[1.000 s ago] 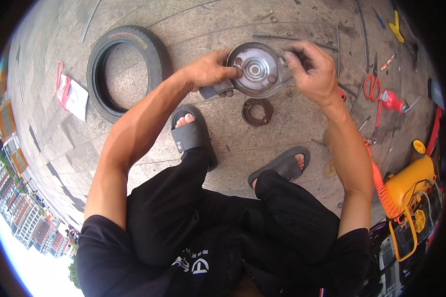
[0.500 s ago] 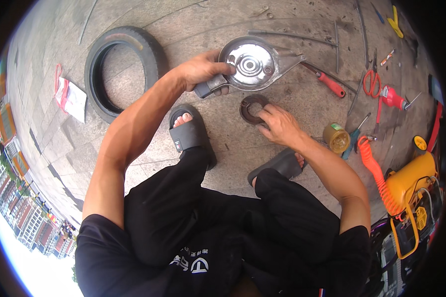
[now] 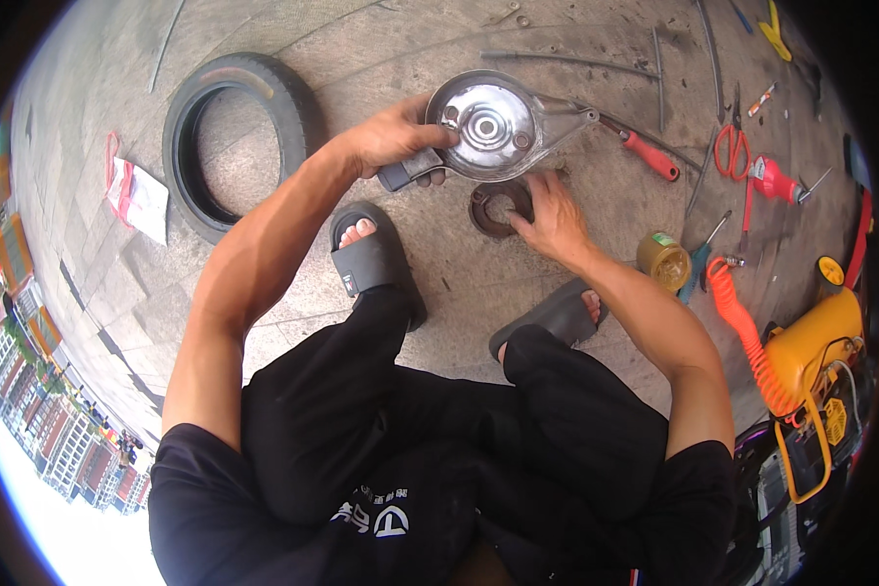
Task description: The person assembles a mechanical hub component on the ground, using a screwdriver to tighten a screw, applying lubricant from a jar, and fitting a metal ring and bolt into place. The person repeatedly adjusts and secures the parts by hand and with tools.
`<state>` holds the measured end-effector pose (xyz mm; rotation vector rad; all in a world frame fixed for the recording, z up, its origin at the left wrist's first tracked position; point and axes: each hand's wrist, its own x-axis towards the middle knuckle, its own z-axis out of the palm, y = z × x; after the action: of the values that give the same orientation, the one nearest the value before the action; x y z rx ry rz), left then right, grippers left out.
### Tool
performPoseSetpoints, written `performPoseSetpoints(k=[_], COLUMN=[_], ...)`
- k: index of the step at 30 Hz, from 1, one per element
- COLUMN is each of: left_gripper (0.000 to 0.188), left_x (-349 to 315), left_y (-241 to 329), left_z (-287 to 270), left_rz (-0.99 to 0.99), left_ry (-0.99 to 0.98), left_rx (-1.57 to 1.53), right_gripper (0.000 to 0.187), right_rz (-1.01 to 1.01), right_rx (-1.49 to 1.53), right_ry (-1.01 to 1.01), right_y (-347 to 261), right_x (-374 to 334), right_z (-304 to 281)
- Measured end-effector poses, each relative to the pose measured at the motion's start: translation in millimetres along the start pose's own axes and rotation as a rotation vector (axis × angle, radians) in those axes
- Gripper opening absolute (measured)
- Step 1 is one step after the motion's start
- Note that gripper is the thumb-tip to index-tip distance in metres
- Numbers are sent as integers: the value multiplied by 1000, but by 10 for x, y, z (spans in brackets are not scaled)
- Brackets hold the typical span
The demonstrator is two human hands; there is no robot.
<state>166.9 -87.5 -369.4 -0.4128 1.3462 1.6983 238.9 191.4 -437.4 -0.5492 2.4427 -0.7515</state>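
Note:
My left hand (image 3: 400,142) is closed round the lower left side of a shiny round metal brake drum assembly (image 3: 486,125), thumb on its face. A grey bracket arm tapers from the assembly to the right. Below it, a dark ring-shaped part (image 3: 498,208) lies on the paving. My right hand (image 3: 557,220) is at this ring's right edge, open, with fingers stretched forward and the thumb touching the rim. The undersides of both parts are hidden.
A black tyre (image 3: 239,146) lies at the left, beside a white-and-red bag (image 3: 139,203). To the right are a red-handled screwdriver (image 3: 651,156), red scissors (image 3: 732,151), a jar of yellowish paste (image 3: 663,262), an orange coiled hose (image 3: 742,332) and a yellow compressor (image 3: 816,337).
My right fingers have spread and stretched forward from a pinch on the ring's edge. The ring stays in place. My left hand keeps its hold on the brake drum assembly.

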Motion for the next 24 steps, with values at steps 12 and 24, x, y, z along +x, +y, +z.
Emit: performPoseSetpoints(k=[12, 24], left_gripper=[55, 52], left_x=[2, 77], left_y=[-95, -160], left_z=[-95, -72], left_rz=[-9, -2], left_ry=[28, 153], left_rx=[31, 83], right_gripper=[44, 33], right_rz=[25, -131], right_rx=[-99, 66], right_ry=[-134, 167], right_y=[-17, -459], right_x=[208, 286], right_z=[-57, -987])
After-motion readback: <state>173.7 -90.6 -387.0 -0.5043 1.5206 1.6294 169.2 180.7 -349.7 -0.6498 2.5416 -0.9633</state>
